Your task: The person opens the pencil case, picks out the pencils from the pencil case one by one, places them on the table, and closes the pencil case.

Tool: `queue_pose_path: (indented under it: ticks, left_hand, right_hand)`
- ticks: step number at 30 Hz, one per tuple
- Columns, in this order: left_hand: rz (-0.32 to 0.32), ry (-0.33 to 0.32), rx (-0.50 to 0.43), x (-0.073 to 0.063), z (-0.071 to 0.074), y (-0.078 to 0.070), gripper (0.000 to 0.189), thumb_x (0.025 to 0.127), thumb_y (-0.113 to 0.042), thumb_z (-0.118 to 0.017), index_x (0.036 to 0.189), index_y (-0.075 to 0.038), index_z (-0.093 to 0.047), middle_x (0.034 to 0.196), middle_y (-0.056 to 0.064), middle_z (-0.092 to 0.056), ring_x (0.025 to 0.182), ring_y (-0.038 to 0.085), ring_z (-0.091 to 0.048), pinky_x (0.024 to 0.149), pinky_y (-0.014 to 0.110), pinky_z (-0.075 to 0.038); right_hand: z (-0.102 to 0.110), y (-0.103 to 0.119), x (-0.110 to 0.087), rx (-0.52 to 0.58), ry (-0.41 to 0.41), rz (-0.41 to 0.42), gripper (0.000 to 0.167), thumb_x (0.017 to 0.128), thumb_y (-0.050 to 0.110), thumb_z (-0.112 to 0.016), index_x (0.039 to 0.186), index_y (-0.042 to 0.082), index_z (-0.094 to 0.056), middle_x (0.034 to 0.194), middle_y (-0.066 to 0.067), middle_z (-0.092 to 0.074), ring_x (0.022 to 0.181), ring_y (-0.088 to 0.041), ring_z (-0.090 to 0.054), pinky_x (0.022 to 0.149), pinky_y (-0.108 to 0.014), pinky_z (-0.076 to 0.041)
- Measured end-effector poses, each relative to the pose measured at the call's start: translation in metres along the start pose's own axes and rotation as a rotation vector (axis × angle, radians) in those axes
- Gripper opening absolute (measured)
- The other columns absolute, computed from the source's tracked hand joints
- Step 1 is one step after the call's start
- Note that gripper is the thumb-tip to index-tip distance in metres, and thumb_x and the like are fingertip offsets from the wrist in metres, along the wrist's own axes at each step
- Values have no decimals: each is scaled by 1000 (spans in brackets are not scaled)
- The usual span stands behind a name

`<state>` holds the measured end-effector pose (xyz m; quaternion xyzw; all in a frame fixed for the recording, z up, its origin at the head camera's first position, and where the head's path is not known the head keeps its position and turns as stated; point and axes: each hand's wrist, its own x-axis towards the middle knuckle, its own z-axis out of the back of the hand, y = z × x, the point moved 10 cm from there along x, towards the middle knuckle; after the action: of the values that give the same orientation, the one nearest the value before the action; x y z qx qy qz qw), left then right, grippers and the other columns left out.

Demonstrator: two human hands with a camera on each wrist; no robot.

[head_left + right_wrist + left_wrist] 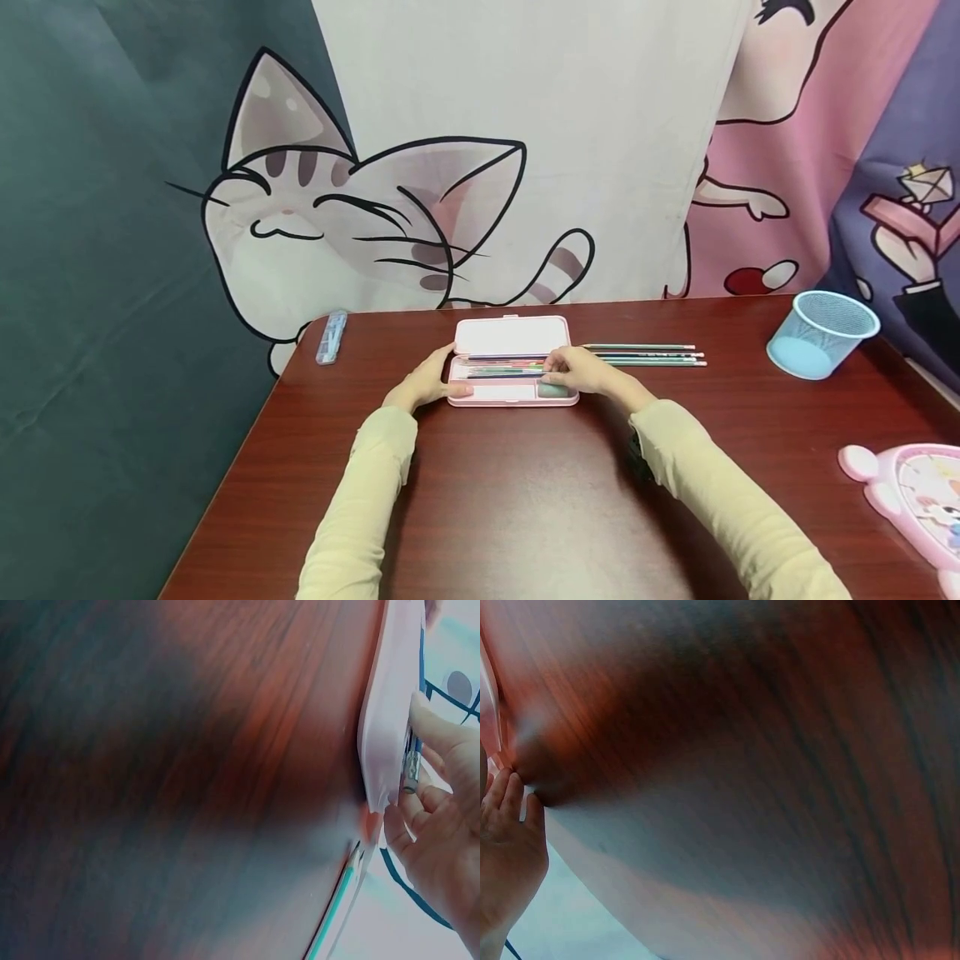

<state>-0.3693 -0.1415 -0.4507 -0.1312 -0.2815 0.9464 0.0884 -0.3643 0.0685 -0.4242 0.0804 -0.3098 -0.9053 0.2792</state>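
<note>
A pink pencil case (512, 337) lies with its lid laid back near the table's far edge. Several pencils (495, 372) are inside, and a green eraser-like block (552, 390) sits in its front right compartment. My left hand (422, 383) holds the case at its left end, thumb over the front part and fingers along the side. My right hand (581, 370) is over the right end, pinching a dark pencil (411, 772) near its metal-capped end. Part of that pencil is hidden by the fingers.
Several green and dark pencils (652, 361) lie right of the case. A blue mesh pen holder (821, 335) stands farther right, with a pink clock-like object (918, 500) nearer. A light blue packet (332, 337) lies at the far left. Printed curtains hang behind the table (525, 500).
</note>
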Motion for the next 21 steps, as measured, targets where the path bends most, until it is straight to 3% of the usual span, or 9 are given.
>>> queue_pose_path:
  ticks: [5, 13, 21]
  left_hand:
    - [-12, -1, 6, 0, 1, -1, 95, 75, -38, -74, 146, -9, -18, 149, 14, -26, 136, 29, -27, 111, 45, -24]
    - [1, 3, 10, 1, -2, 2, 96, 74, -39, -74, 146, -9, -18, 149, 14, -25, 137, 29, -26, 111, 45, -24]
    - [-31, 3, 16, 4, -2, 1, 96, 75, -38, -74, 146, -7, -17, 149, 16, -24, 137, 30, -25, 111, 45, -23]
  right_hand:
    - [4, -1, -1, 38, -34, 8, 11, 85, 13, -63, 86, 3, -63, 77, -5, -62, 67, -10, -51, 65, -24, -43]
    - [34, -15, -16, 101, -171, 15, 10, 85, 10, -63, 91, 2, -66, 89, -10, -67, 88, -20, -59, 83, -39, -47]
    - [64, -52, -46, 104, -214, -75, 11, 85, 15, -64, 89, 5, -67, 90, -10, -68, 84, -13, -58, 79, -31, -45]
